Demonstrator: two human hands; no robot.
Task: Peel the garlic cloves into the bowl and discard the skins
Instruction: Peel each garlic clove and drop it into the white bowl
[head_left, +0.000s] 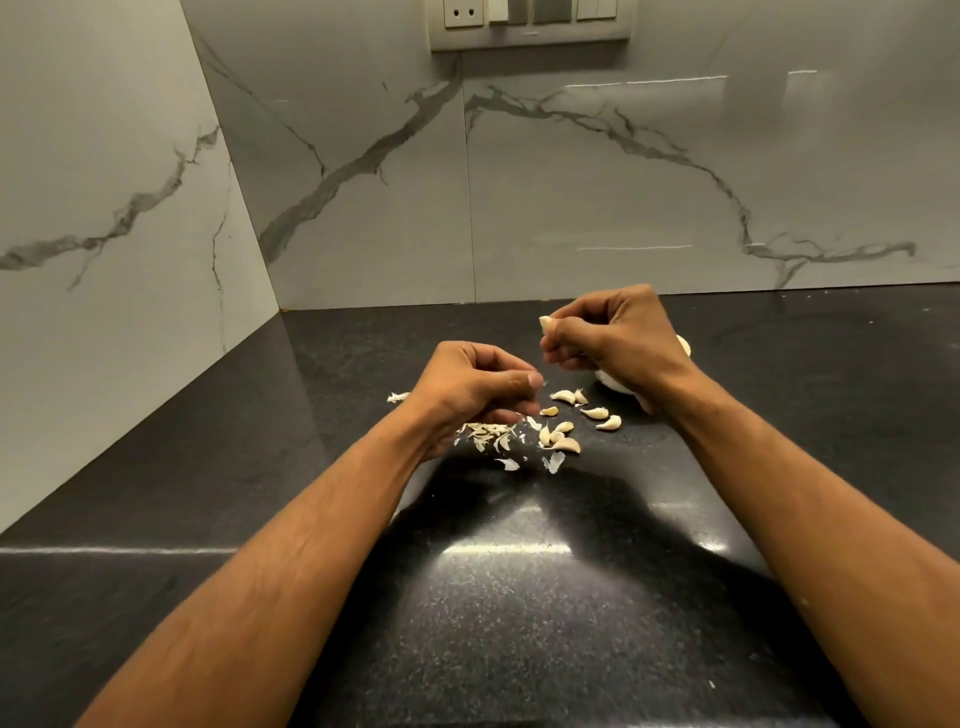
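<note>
My right hand (618, 332) is raised over the counter and pinches a garlic clove (545, 323) between thumb and fingertips. My left hand (475, 384) hovers lower and to the left with its fingers curled; whether a scrap of skin sits at its fingertips I cannot tell. Several unpeeled cloves (563, 397) lie loose on the black counter between the hands. A heap of papery skins (488, 434) lies just under the left hand. A white bowl (683, 345) stands behind the right hand, mostly hidden by it.
The black speckled counter (519, 597) runs into a corner of grey marble wall tiles (363, 182). A single skin flake (397, 397) lies left of my left hand. A switch panel (530, 21) is mounted high on the back wall.
</note>
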